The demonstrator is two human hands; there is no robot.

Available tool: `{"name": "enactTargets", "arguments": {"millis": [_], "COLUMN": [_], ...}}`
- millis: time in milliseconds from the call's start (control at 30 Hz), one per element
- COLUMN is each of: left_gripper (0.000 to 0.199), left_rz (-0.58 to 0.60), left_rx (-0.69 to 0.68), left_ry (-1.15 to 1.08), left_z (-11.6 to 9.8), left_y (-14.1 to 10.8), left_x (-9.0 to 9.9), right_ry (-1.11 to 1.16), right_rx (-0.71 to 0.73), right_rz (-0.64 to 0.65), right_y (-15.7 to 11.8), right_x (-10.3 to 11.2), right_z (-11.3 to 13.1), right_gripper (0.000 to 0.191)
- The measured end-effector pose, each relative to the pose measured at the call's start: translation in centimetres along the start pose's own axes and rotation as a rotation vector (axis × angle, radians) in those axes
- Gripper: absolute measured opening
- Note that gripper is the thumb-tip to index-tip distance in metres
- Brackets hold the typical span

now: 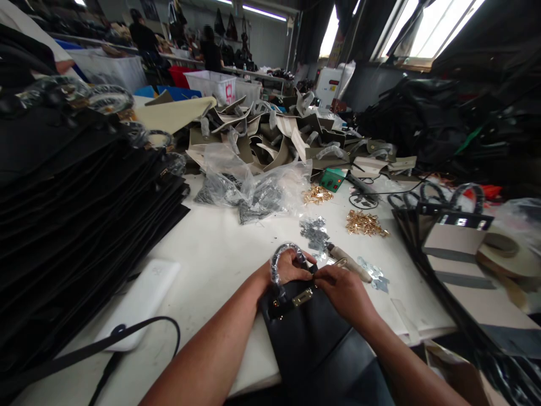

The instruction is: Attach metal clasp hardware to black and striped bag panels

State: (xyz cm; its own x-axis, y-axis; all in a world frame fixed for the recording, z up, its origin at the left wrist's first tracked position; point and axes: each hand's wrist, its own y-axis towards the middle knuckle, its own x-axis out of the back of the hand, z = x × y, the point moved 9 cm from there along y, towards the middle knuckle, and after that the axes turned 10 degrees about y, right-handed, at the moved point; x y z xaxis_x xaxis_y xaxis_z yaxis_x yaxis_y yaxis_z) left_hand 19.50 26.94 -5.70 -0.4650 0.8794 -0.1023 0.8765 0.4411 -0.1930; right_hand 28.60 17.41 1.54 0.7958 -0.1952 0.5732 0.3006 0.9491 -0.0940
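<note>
A black bag panel (313, 344) hangs over the near table edge, with a plastic-wrapped handle (276, 265) arching at its top. My left hand (291, 268) reaches through the handle, its fingers closed on the panel's top edge. Opposite it, my right hand (340, 287) pinches the same edge near the handle's right end. Any small part between the fingertips is hidden. A gold metal plate (302, 297) sits on the black strap between the handle ends. Just beyond my right hand lies a screwdriver-like tool (350, 264) with a tan grip.
Silver metal pieces (315, 232) and gold fittings (366, 223) lie in piles ahead. Clear plastic bags (274, 189) and a green box (332, 179) stand behind. Black panels (84, 225) are stacked left, near a white power bank (139, 301). More handled panels (454, 242) lie right.
</note>
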Motion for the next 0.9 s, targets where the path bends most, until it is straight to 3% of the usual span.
{"name": "enactTargets", "arguments": {"millis": [100, 267, 333, 433, 500, 600, 767, 833, 900], "left_gripper": [0.051, 0.056, 0.058, 0.064, 0.067, 0.059, 0.044, 0.041, 0.038], "left_rz": [-0.031, -0.017, 0.014, 0.041, 0.012, -0.158, -0.614, -0.773, -0.870], "left_rx": [-0.006, -0.011, -0.002, 0.022, 0.035, 0.032, -0.012, -0.067, -0.139], "left_ry": [-0.034, -0.147, -0.186, -0.234, -0.274, -0.343, -0.357, -0.301, -0.148], "left_z": [-0.2, -1.1, -1.7, -2.7, -3.1, -3.0, -2.2, -2.9, -4.5], "left_y": [-0.1, -0.9, -1.3, -2.2, -2.8, -4.1, -8.7, -11.8, -15.1], "left_x": [0.5, 0.4, -0.1, -1.0, -1.0, 0.3, 2.6, 1.9, 0.0], "right_ry": [0.080, 0.092, 0.115, 0.227, 0.321, 0.438, 0.536, 0.512, 0.401], "right_rx": [0.020, 0.042, -0.024, -0.090, -0.108, -0.148, -0.141, -0.112, -0.044], "right_rz": [-0.084, -0.378, -0.304, -0.004, 0.066, 0.007, -0.112, -0.210, -0.372], "right_y": [-1.2, -5.5, -6.7, -8.1, -9.2, -10.7, -13.0, -14.2, -15.9], "right_x": [1.4, 5.7, 5.1, 2.0, 1.1, 2.0, 5.6, 7.5, 9.9], "right_z": [0.6, -0.3, -1.5, -2.1, -1.7, -1.2, -0.4, 0.2, 1.5], "right_gripper": [0.016, 0.029, 0.040, 0.042, 0.044, 0.048, 0.049, 0.050, 0.050]}}
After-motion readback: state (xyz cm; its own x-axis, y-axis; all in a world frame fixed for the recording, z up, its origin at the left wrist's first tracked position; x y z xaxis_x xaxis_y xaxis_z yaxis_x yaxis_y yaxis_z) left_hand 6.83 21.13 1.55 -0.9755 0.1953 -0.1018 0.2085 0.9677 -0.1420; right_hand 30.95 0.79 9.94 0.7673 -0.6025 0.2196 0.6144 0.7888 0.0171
